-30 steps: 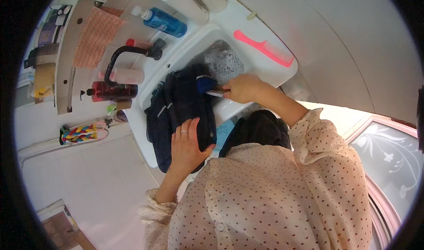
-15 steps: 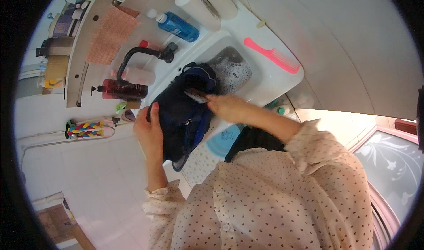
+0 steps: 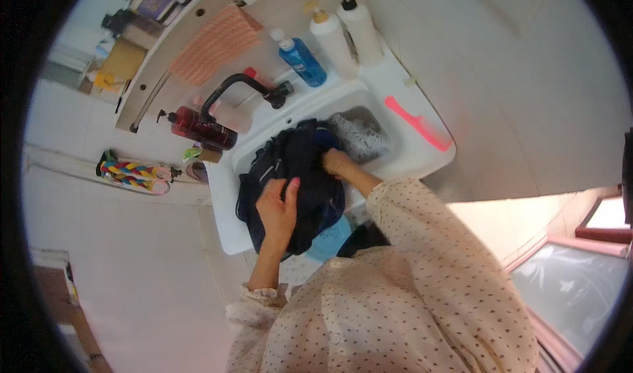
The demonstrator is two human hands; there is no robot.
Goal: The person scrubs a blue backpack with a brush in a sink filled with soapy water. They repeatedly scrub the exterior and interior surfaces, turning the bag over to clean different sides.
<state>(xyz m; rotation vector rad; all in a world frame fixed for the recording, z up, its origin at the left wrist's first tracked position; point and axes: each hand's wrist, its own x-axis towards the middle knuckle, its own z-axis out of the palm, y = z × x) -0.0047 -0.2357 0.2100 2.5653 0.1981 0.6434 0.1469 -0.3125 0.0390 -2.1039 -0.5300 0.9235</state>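
Note:
A dark navy cloth bag (image 3: 300, 155), wet-looking and crumpled, lies across the white washbasin (image 3: 227, 231) and hangs over its front edge. On the near left part of the bag is my left hand (image 3: 277, 211), thumb raised and fingers curled into the fabric. My right hand (image 3: 337, 164) presses into the bag's right side, closed, with its fingertips hidden in the folds. What it holds, if anything, does not show; no brush is visible. Just beyond it, foamy grey water (image 3: 361, 135) stands in the basin.
A black faucet (image 3: 277, 94) arches over the basin. Behind stand a blue bottle (image 3: 303, 63), white pump bottles (image 3: 333, 43) and a dark red pump bottle (image 3: 198, 127). A pink comb (image 3: 417, 124) lies on the right rim. Below is a light-blue basin (image 3: 331, 240).
The bag has been lowered and spread out in the washbasin. My left hand has moved right on it. The brush that my right hand held is out of sight. The view has shifted.

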